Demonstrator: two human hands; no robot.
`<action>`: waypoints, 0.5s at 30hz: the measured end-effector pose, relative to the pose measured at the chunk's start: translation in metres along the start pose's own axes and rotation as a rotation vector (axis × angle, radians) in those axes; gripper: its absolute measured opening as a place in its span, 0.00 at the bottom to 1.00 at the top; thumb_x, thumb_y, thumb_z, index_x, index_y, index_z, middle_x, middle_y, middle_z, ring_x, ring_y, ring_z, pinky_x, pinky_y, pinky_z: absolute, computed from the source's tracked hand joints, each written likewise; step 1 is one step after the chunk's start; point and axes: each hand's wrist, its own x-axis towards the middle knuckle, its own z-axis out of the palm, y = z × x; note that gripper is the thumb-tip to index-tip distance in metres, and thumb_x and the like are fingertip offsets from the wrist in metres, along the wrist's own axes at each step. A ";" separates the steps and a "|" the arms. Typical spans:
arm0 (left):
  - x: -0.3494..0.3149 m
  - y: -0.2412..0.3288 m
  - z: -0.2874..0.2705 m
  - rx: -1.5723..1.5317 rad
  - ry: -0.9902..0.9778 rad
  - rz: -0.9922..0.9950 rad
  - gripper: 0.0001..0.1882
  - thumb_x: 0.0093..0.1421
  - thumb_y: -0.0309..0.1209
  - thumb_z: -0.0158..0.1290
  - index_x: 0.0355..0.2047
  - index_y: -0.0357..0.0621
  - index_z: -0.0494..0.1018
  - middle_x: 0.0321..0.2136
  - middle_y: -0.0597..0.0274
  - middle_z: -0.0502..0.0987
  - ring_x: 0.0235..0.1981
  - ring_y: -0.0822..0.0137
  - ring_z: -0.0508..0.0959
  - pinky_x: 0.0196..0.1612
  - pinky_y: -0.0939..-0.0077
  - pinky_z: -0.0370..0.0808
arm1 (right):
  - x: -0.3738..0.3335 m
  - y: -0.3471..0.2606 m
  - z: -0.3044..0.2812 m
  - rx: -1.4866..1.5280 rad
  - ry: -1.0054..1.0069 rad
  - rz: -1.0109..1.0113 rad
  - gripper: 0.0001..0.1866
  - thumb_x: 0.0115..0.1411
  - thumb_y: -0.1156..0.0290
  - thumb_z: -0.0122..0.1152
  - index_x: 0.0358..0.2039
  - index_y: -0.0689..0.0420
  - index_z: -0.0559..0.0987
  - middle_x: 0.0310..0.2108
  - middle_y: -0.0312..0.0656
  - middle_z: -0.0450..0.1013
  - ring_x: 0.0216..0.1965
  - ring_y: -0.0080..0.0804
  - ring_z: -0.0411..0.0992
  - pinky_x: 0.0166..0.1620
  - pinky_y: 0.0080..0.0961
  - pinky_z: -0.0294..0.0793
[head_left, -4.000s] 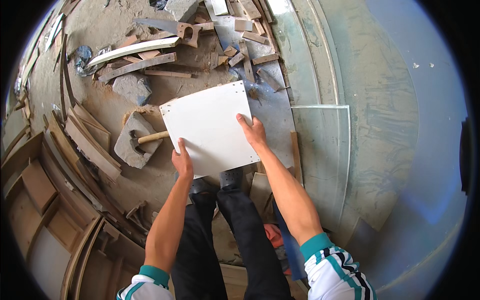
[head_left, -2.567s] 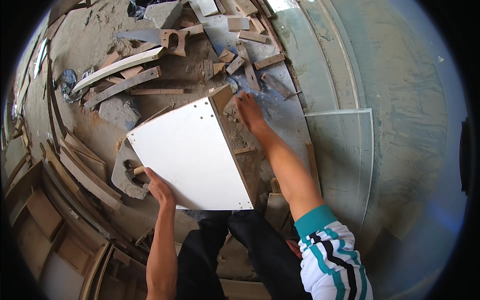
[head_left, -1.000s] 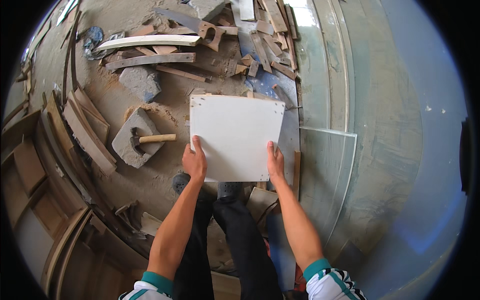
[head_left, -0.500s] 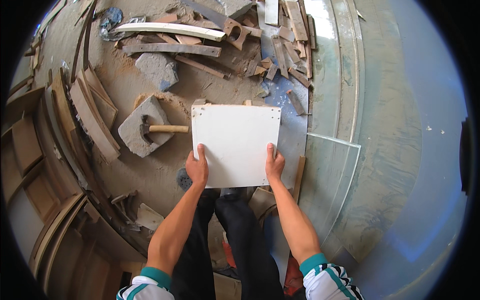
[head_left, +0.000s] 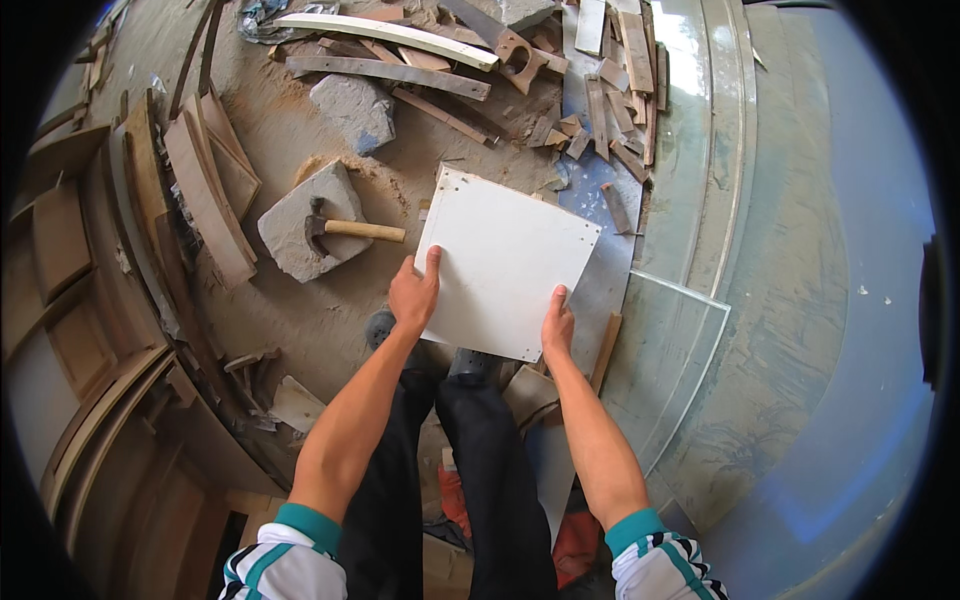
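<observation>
Between my hands is a square white board (head_left: pixel 510 265) with small dark holes or nail heads near its corners. It tilts, its right side lower than its left. My left hand (head_left: pixel 413 293) grips the left edge, thumb on the top face and fingers hidden behind. My right hand (head_left: pixel 558 325) grips the right edge low down in the same way. To the left of the board, a claw hammer (head_left: pixel 350 229) with a wooden handle lies on a pale stone block (head_left: pixel 305 235).
A second stone (head_left: pixel 355 112) and curved wood strips (head_left: pixel 390 38) lie beyond. Wood offcuts (head_left: pixel 630 60) are heaped far right of centre. Glass sheets (head_left: pixel 670 370) lie on the right. Wooden frames and panels (head_left: pixel 70 270) crowd the left. A handsaw (head_left: pixel 515 55) rests among the scraps.
The white board has turned clockwise in my hands, its left side rising and its right side dropping. The whole scene has shifted slightly right and up in view.
</observation>
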 end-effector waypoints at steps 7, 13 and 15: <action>-0.005 0.033 -0.024 0.166 -0.148 -0.009 0.40 0.63 0.65 0.40 0.54 0.39 0.64 0.50 0.40 0.72 0.54 0.45 0.71 0.52 0.44 0.66 | 0.000 -0.015 -0.008 -0.098 -0.031 0.191 0.48 0.63 0.34 0.43 0.65 0.66 0.57 0.63 0.65 0.58 0.63 0.60 0.59 0.62 0.44 0.61; -0.028 0.043 -0.012 0.344 0.052 0.264 0.44 0.63 0.54 0.49 0.71 0.57 0.40 0.68 0.40 0.48 0.68 0.41 0.51 0.60 0.32 0.55 | -0.035 -0.088 -0.013 -0.648 0.044 -0.633 0.58 0.49 0.58 0.74 0.72 0.41 0.42 0.72 0.54 0.27 0.72 0.61 0.32 0.61 0.68 0.56; -0.027 0.046 -0.019 0.273 -0.091 0.208 0.44 0.63 0.53 0.50 0.72 0.70 0.38 0.68 0.39 0.45 0.69 0.39 0.49 0.60 0.29 0.54 | -0.047 -0.127 -0.003 -0.917 -0.233 -0.678 0.61 0.46 0.56 0.76 0.72 0.34 0.42 0.72 0.54 0.29 0.71 0.64 0.32 0.59 0.73 0.57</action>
